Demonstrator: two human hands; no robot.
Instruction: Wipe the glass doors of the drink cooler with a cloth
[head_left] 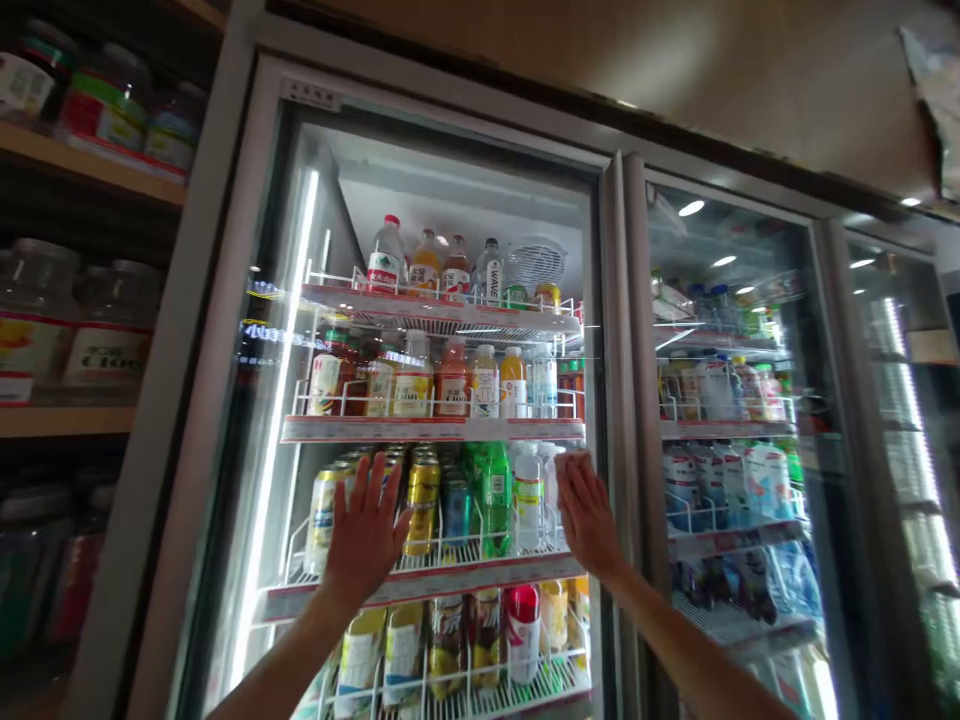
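Head view shows a glass door [450,180] of a drinks cooler, standing upright before the person and closed in a grey metal frame [619,330]. On its surface, lit letters and small lights are reflected. The left hand [369,525] is raised before the glass, fingers spread and holding nothing. The right hand [589,515] is near the door's right edge, fingers together; something pale is at its fingertips, but one cannot tell if it is gripped. Behind the glass, bottles and cans stand on white wire shelves [442,428], beside a bright light strip [289,370]. Farther out, wooden shelves [82,160] with jars are at left, more cooler doors [731,235] at right, and a brownish panel [600,60] above.
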